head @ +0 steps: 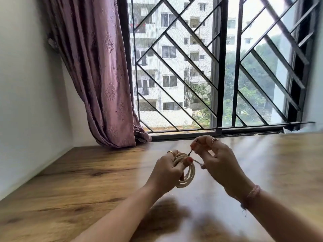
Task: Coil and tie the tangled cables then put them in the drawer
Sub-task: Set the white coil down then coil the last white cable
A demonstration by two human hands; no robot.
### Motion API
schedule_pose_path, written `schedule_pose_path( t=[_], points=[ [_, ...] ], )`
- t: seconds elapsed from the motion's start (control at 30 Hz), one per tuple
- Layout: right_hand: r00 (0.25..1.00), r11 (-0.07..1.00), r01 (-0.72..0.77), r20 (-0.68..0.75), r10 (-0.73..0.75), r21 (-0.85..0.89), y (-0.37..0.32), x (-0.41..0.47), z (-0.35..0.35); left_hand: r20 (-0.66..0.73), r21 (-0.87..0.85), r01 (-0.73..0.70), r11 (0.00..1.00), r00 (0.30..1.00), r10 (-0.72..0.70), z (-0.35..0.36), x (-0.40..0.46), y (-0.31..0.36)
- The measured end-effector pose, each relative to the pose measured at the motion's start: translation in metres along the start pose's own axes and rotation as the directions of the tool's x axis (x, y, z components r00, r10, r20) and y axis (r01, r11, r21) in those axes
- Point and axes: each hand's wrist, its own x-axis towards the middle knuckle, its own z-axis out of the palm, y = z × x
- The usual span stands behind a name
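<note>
A cream-white cable (189,175) is wound into a round coil of several loops, held just above the wooden table (87,180). My left hand (167,170) grips the coil, fingers curled through the loops and thumb pressing on top. My right hand (215,158) pinches a thin dark tie (190,151) at the top of the coil between thumb and forefinger. A loose white end of the cable (201,165) runs under my right hand's lower fingers. No drawer is in view.
A mauve curtain (97,75) hangs at the back left beside a barred window (220,67) along the table's far edge. A white wall (26,84) bounds the table on the left.
</note>
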Motion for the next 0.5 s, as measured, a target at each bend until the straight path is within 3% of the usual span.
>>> schedule_pose_path(
  t=[0.27, 0.4, 0.5],
  points=[
    [0.996, 0.995, 0.078, 0.040, -0.076, -0.057, 0.000, -0.003, 0.003, 0.024, -0.035, 0.033, 0.999, 0.999, -0.032, -0.007, 0.003, -0.004],
    [0.997, 0.989, -0.076, 0.025, 0.074, 0.129, 0.003, 0.006, -0.002, 0.135, -0.026, -0.080, 0.996, 0.987, 0.083, -0.005, -0.001, -0.002],
    [0.965, 0.912, -0.261, 0.084, 0.247, 0.315, 0.007, 0.010, -0.008, 0.210, -0.085, -0.211, 0.974, 0.952, 0.224, 0.003, -0.006, 0.011]
  ],
)
